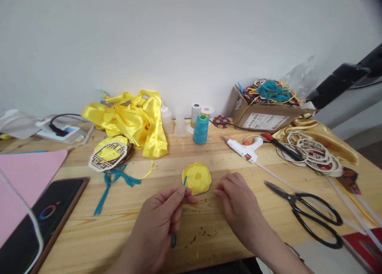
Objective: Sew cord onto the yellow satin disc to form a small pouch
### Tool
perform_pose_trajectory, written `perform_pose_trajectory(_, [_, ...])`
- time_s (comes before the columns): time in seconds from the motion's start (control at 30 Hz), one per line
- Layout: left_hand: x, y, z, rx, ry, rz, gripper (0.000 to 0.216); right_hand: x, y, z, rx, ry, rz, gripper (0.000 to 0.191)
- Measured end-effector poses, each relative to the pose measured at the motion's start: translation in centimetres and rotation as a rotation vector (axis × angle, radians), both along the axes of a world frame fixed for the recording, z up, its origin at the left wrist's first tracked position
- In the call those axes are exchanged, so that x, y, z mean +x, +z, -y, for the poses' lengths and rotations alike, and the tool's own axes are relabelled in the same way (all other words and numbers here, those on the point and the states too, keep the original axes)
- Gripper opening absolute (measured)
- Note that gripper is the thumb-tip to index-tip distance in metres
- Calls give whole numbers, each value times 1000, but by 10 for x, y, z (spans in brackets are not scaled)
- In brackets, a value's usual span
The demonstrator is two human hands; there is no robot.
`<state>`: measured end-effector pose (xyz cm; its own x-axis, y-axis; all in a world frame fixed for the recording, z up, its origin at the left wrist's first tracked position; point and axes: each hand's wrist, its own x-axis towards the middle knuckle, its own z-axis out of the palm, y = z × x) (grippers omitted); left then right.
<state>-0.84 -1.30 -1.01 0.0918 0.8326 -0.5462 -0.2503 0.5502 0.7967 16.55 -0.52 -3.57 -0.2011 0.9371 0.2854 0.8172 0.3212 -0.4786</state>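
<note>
Far L, a phone (50,212) w/ a coloured ring lit on its dark screen overlaps a pink sheet (32,176); a white cable (38,234) crosses it. Next, stacked lattice frames (108,158) sit by teal cords (115,177), w/ yellow satin (134,121) heaped behind. Front ctr, the person's L hand (161,216) has its grip pressed tog., pinching a blue cord (185,181) whose tip shows over the L edge of a yellow disc (197,176); contact unclear. Disc lies flat on the wooden surface (158,182) btwn both hands, L fingertips hiding a bit of its near edge. Behind it stands a teal thread cone (201,131). R hand (240,208), just R of disc: fingers curled in, can't tell if pinching anything. Beyond: white glue gun (246,148), then cardboard box (243,117) w/ barcode label (266,121), print too small to read. Far R: black-handled scissors (294,200).
</note>
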Motion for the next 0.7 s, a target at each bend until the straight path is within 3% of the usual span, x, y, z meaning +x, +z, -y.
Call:
perform_pose_trajectory(0.1, [5,-3,2,-47,-45,26,28,0,15,4,9,-85,-164,15])
perform_pose_trajectory(0.2, [11,-6,5,-125,-83,53,27,-7,19,15,23,-99,-124,15])
perform_pose_trajectory(0.43, [12,-10,3,-204,-103,291,23,-23,8,34,191,79,-16,21])
perform_pose_trajectory(0.7, [13,-1,4,-171,-71,303,27,-24,4,35,206,78,57,29])
